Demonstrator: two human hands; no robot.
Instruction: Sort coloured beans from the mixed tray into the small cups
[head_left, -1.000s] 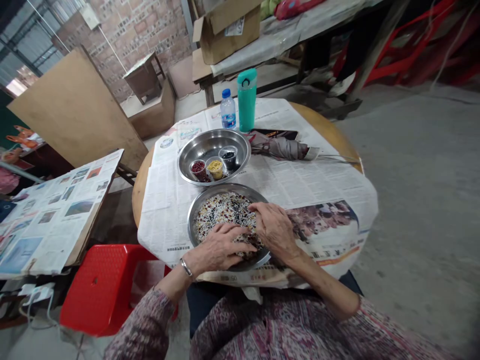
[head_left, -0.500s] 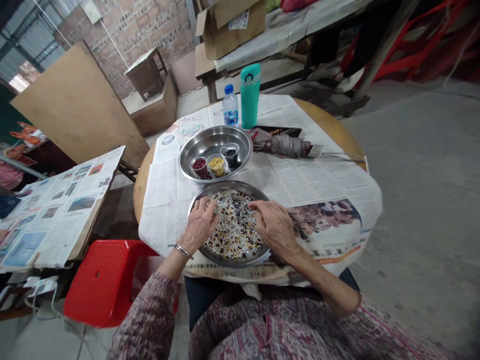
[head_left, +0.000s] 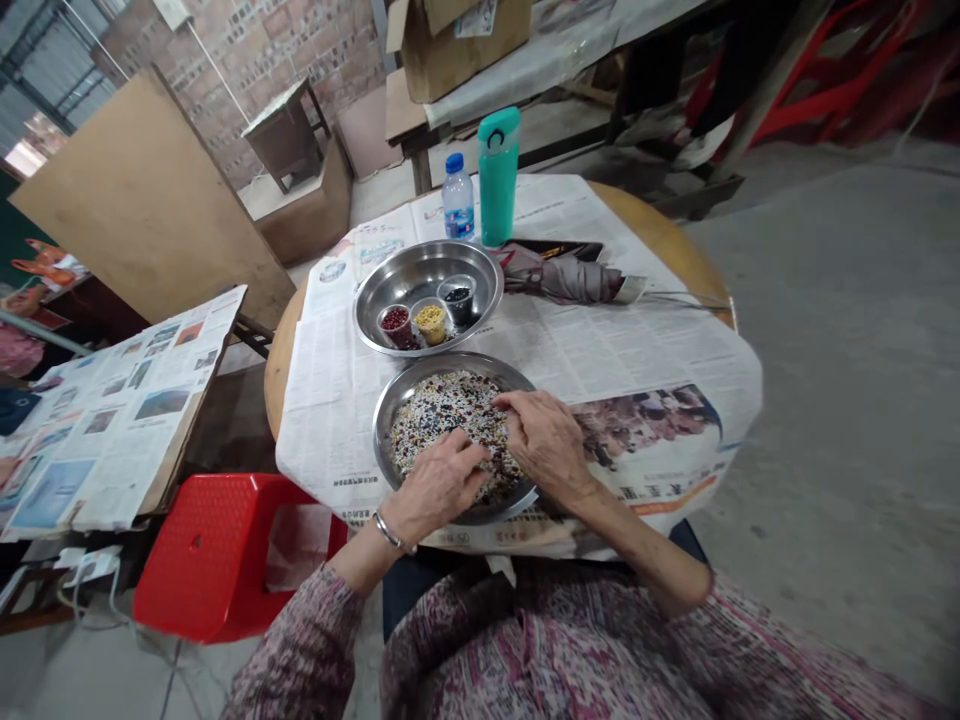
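A steel plate (head_left: 390, 412) full of mixed white, dark and red grains and beans (head_left: 442, 415) lies on the newspaper-covered round table in front of me. My left hand (head_left: 439, 485) rests palm down on the near part of the mix, fingers stretched flat. My right hand (head_left: 546, 445) lies on the right side of the plate, fingers spread over the beans. Behind it stands a second steel bowl (head_left: 420, 268) holding three small cups: red beans (head_left: 395, 322), yellow grains (head_left: 429, 318) and black beans (head_left: 457, 298).
A water bottle (head_left: 457, 197) and a teal flask (head_left: 497, 175) stand at the table's far side, beside a folded umbrella (head_left: 566, 280). A red plastic stool (head_left: 225, 550) sits at my left, with a newspaper-covered board (head_left: 112, 410) beyond it.
My left hand slid from the plate's left rim back toward the near middle of the beans. The right hand stayed on the right side. The view shifted slightly.
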